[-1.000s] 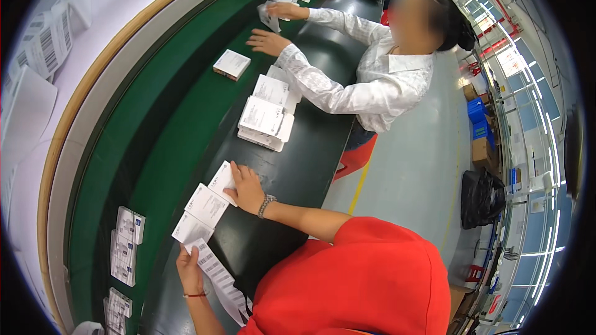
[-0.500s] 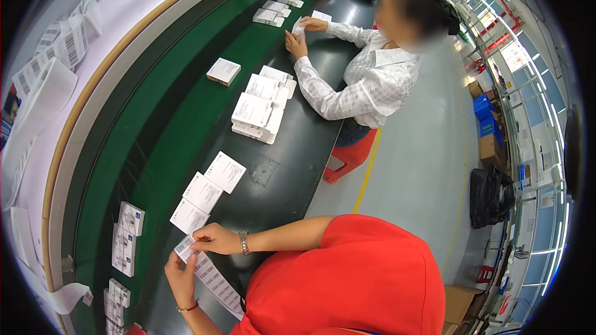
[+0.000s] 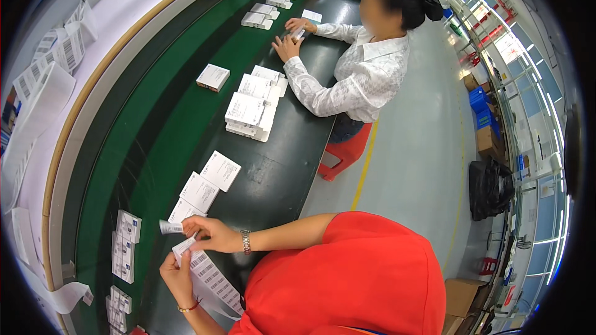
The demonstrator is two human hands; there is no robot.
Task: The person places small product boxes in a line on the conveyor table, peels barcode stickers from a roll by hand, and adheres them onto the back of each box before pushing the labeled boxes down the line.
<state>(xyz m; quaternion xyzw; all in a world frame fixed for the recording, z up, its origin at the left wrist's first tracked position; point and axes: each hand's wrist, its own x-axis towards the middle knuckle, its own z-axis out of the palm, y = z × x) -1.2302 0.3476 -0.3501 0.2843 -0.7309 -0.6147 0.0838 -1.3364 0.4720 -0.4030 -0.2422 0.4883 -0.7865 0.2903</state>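
Note:
A strip of white barcode labels (image 3: 214, 276) hangs from my left hand (image 3: 177, 278), its top end pinched between thumb and fingers. My right hand (image 3: 214, 236), with a watch at the wrist, is closed just above the strip's top end. A small white label (image 3: 172, 227) with a barcode sticks out from its fingertips, apart from the strip. Beyond that hand, overlapping flat white boxes (image 3: 200, 192) lie in a row on the dark table; the nearest is partly covered by the label and fingers.
A green conveyor belt (image 3: 167, 124) runs alongside, carrying a single white box (image 3: 213, 77) and small box stacks (image 3: 124, 253). Farther up the table stand piled white boxes (image 3: 248, 108). A co-worker in a white shirt (image 3: 366, 74) handles a small item. Label rolls (image 3: 59, 53) lie on the shelf at left.
My right hand has drawn a label away from the strip's top, up and leftward. The strip stays in my left hand. Boxes on the belt have shifted slightly, and the co-worker's hands have moved.

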